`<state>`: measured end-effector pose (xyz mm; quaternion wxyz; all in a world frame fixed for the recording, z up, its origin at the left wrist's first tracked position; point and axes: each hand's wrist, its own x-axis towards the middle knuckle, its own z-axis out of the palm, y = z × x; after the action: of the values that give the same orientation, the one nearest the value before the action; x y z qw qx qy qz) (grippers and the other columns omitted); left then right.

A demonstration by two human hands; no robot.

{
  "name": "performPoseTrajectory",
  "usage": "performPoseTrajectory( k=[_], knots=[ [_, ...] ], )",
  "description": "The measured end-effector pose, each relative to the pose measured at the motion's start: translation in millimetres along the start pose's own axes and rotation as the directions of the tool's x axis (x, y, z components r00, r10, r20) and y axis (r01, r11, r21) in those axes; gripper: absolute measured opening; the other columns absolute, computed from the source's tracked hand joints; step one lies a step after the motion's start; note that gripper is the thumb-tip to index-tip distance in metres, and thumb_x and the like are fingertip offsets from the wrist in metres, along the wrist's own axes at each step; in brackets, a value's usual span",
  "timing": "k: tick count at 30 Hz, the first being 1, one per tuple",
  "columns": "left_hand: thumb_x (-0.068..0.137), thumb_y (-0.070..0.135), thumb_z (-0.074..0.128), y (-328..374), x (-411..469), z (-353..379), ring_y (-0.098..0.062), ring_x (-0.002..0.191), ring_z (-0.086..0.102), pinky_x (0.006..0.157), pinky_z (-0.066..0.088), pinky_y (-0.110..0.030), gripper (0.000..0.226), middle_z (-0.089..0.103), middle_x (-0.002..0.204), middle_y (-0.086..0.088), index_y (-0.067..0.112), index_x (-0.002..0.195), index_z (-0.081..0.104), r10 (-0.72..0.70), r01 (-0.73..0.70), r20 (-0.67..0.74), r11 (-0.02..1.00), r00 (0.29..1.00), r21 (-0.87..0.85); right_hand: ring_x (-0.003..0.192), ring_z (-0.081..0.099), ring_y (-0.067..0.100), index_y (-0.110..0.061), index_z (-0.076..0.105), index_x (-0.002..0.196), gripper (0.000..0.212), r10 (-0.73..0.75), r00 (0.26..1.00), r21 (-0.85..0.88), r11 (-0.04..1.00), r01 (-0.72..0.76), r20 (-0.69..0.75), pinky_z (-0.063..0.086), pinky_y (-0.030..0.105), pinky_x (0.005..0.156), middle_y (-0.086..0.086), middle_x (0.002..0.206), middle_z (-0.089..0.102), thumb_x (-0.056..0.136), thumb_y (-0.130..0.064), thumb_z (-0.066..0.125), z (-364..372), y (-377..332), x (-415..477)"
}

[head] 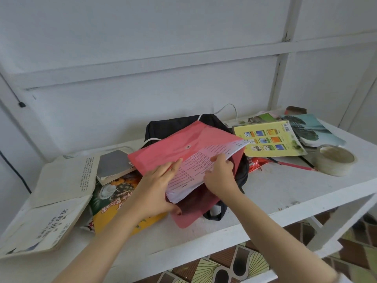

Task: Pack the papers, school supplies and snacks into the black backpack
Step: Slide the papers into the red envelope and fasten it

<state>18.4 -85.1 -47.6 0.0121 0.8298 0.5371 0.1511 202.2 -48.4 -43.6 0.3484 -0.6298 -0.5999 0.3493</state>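
Both hands hold papers (206, 164) half inside a red folder (173, 148) over the black backpack (169, 125).

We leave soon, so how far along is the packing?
Done: nothing visibly packed. In hand: the left hand holds the folder, the right hand pinches the papers half inside it, over the backpack. Left: biscuits, red snack, yellow book, pencil, tape on the table.
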Motion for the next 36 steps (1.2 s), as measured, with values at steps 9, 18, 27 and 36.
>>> performPoseTrajectory(
  k=[9, 18, 27, 36],
  knots=[
    [0.056, 0.038, 0.085, -1.7, -3.8, -1.3, 0.0, 0.129, 0.023, 0.097, 0.029, -0.015, 0.127, 0.021, 0.146, 0.019, 0.036, 0.147, -0.004, -0.01, 0.013, 0.025, 0.992, 1.0, -0.129, 0.143, -0.006, 0.039, -0.006, 0.018, 0.139, 0.05, -0.147, 0.984, -0.385, 0.906, 0.175, 0.102, -0.001, 0.045, 0.116, 0.023, 0.155, 0.005, 0.093, -0.017, 0.033, 18.3, 24.8, -25.6],
    [0.056, 0.047, 0.084, -4.2, -9.4, -1.5, -0.001, 0.133, 0.019, 0.104, 0.017, -0.013, 0.128, 0.018, 0.148, 0.017, 0.04, 0.142, -0.011, 0.003, 0.004, 0.069, 0.995, 0.998, -0.1, 0.142, 0.009, 0.032, -0.009, 0.03, 0.12, 0.031, -0.12, 0.967, -0.478, 0.851, 0.218, 0.226, -0.008, 0.051, 0.113, 0.019, 0.146, 0.028, 0.091, -0.019, 0.031, 13.3, 23.7, 6.6],
    [0.058, 0.05, 0.082, -11.8, -12.9, 4.2, -0.004, 0.133, 0.025, 0.102, 0.018, -0.013, 0.115, 0.024, 0.148, 0.016, 0.041, 0.144, 0.006, 0.006, -0.001, 0.069, 0.998, 0.998, -0.062, 0.129, 0.036, 0.029, -0.009, 0.04, 0.117, 0.027, -0.115, 0.947, -0.609, 0.741, 0.284, 0.301, -0.004, 0.056, 0.112, 0.011, 0.125, 0.051, 0.092, -0.012, 0.03, 0.0, 21.4, 1.3],
    [0.076, 0.036, 0.074, -16.7, -14.0, 15.5, -0.004, 0.125, 0.038, 0.099, 0.027, -0.013, 0.086, 0.042, 0.139, 0.014, 0.036, 0.144, 0.022, -0.008, -0.006, -0.101, 0.991, 0.995, -0.137, 0.143, 0.017, 0.021, -0.011, 0.03, 0.144, 0.049, -0.236, 0.885, -0.627, 0.634, 0.454, 0.402, -0.01, 0.052, 0.115, 0.003, 0.152, 0.03, 0.095, -0.016, 0.026, -25.7, 21.2, -6.2]
  ],
)
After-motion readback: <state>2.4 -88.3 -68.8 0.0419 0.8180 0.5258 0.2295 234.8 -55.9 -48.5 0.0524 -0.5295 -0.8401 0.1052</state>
